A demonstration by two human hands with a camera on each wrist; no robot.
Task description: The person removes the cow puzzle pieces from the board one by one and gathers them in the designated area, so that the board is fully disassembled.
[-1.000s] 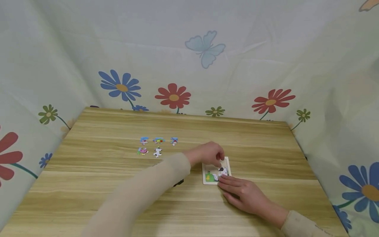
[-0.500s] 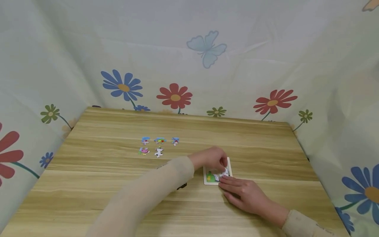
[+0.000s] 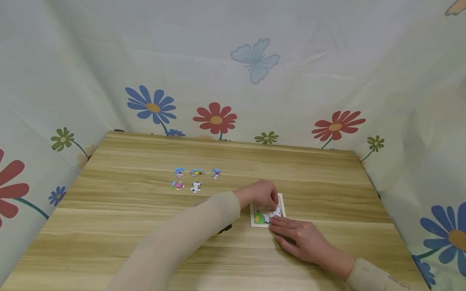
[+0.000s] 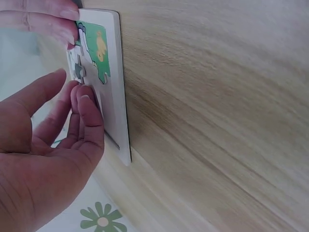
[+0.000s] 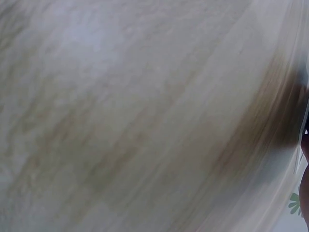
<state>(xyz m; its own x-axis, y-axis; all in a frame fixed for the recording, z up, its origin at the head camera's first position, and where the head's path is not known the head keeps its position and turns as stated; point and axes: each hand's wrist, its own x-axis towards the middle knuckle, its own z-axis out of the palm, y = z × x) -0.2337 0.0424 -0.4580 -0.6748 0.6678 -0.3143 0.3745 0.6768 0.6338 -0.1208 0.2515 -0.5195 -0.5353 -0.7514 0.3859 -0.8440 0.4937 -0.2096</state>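
Observation:
A small jigsaw board (image 3: pixel 256 225) with a pale frame lies on the table. Green and white pieces fill its near part, with an orange figure printed on the green one (image 4: pixel 100 46). My left hand (image 3: pixel 260 195) reaches over the board, and its bent fingertips touch it beside a slightly raised white-and-dark piece (image 4: pixel 79 69). In the left wrist view the thumb stands apart from the fingers. The fingers of my right hand (image 3: pixel 303 240) lie extended over the board's near right corner, holding it down. Only a sliver of the right hand (image 5: pixel 304 193) shows in the right wrist view.
Several loose jigsaw pieces lie in two rows to the left: a white one (image 3: pixel 195 186), a pink one (image 3: pixel 178 185), and blue-edged ones such as the one with a red spot (image 3: pixel 198 173). A flowered curtain (image 3: pixel 291 81) surrounds the wooden table (image 3: pixel 309 173).
My left hand has moved slightly lower and nearer over the board, where a black-spotted piece showed under its fingers earlier. The right hand keeps its place on the corner.

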